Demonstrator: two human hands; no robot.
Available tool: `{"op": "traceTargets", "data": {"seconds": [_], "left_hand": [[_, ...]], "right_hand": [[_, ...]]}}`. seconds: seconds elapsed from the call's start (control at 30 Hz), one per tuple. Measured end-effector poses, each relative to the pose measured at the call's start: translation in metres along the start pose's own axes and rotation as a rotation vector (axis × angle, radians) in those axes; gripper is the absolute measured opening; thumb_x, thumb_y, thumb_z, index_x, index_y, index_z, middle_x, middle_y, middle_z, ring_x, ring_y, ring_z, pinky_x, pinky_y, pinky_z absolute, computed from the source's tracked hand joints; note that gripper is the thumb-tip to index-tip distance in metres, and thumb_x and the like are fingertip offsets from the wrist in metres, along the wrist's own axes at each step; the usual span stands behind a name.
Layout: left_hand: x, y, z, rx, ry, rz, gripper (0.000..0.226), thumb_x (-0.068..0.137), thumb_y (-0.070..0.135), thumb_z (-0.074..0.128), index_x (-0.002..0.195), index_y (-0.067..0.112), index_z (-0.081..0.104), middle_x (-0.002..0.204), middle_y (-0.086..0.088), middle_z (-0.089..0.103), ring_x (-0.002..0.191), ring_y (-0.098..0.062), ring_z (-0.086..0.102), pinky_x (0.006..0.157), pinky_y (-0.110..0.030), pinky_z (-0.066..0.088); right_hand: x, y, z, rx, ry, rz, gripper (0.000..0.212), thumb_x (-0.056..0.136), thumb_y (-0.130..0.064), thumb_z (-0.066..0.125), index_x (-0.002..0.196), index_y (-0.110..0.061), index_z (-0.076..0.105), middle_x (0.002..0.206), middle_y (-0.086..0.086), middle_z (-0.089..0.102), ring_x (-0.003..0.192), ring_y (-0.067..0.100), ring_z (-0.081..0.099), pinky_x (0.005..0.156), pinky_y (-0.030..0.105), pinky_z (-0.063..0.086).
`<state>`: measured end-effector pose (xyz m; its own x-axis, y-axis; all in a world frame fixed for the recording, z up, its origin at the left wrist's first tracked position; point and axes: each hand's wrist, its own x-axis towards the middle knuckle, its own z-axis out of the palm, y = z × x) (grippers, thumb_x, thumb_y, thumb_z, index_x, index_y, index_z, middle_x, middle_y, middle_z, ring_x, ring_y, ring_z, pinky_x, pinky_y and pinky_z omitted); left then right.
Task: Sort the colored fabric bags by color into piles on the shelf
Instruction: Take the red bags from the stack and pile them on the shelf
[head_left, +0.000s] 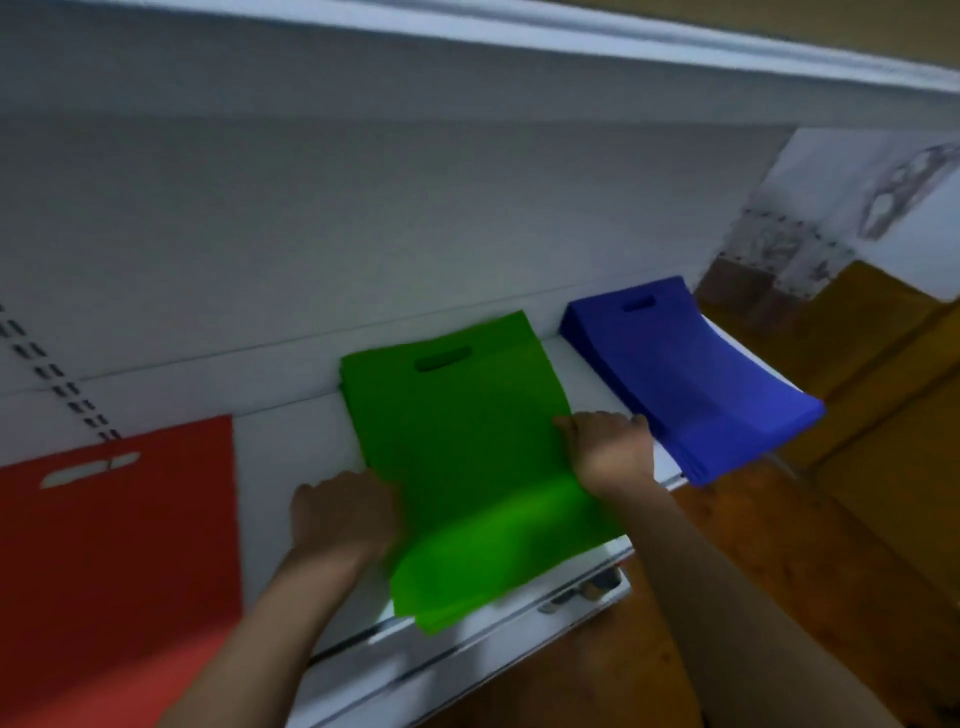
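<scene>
Your left hand (343, 514) and right hand (610, 449) both curl around the side edges of the green pile (467, 441), which lies mid-shelf (291, 431) with its front drooping over the edge. The red pile (119, 545) lies to its left, the blue pile (685, 374) to its right. No writing is legible.
</scene>
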<state>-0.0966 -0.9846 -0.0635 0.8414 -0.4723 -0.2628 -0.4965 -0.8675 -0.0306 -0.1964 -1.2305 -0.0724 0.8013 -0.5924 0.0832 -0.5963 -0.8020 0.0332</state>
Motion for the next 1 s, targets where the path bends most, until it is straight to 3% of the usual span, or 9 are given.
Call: {"op": "traceTargets", "data": {"seconds": [0.07,0.27,0.5,0.73,0.83,1.0], "left_hand": [[0.001,0.005,0.000,-0.050,-0.031,-0.071,0.037,0.096,0.041,0.040,0.114,0.018,0.062,0.121,-0.005,0.062,0.112,-0.024,0.060,0.088,-0.029,0.042],[-0.001,0.018,-0.004,-0.201,-0.072,-0.227,0.050,0.095,0.059,0.034,0.114,0.020,0.058,0.120,-0.006,0.062,0.109,-0.025,0.060,0.078,-0.029,0.039],[0.000,0.037,-0.001,-0.243,-0.052,-0.333,0.047,0.096,0.057,0.034,0.113,0.018,0.056,0.118,-0.009,0.063,0.109,-0.027,0.060,0.083,-0.031,0.044],[0.004,0.041,0.005,-0.333,-0.091,-0.502,0.063,0.091,0.064,0.039,0.125,0.011,0.048,0.128,-0.013,0.056,0.117,-0.030,0.054,0.091,-0.036,0.043],[0.001,0.040,0.008,-0.373,-0.024,-0.559,0.067,0.089,0.070,0.037,0.119,0.011,0.049,0.124,-0.014,0.056,0.115,-0.031,0.055,0.090,-0.037,0.043],[-0.031,0.023,0.007,-0.407,0.213,-0.593,0.046,0.091,0.056,0.049,0.107,0.013,0.054,0.113,-0.014,0.060,0.111,-0.031,0.055,0.088,-0.036,0.045]], "right_hand": [[0.013,0.002,0.004,0.012,-0.056,0.016,0.045,0.102,-0.043,0.028,0.078,-0.019,0.057,0.080,0.001,0.064,0.073,0.020,0.055,0.088,0.035,0.038],[0.031,0.019,0.020,0.275,-0.222,0.048,0.038,0.098,-0.052,0.032,0.091,-0.017,0.044,0.084,0.002,0.055,0.077,0.020,0.057,0.072,0.034,0.046],[0.041,0.022,0.021,0.360,-0.289,-0.101,0.021,0.101,-0.037,0.036,0.098,-0.017,0.041,0.087,0.002,0.051,0.073,0.019,0.053,0.063,0.029,0.038],[0.057,0.026,0.013,0.333,-0.445,-0.120,0.045,0.098,-0.048,0.040,0.117,-0.007,0.043,0.114,0.013,0.056,0.096,0.029,0.056,0.071,0.032,0.039],[0.060,0.016,-0.004,0.224,-0.269,-0.192,0.063,0.091,-0.060,0.046,0.123,-0.006,0.044,0.122,0.015,0.049,0.112,0.032,0.050,0.083,0.037,0.041],[0.044,-0.047,-0.025,0.503,0.045,-0.545,0.046,0.085,-0.043,0.064,0.112,-0.006,0.058,0.109,0.018,0.058,0.104,0.035,0.053,0.086,0.041,0.044]]}}
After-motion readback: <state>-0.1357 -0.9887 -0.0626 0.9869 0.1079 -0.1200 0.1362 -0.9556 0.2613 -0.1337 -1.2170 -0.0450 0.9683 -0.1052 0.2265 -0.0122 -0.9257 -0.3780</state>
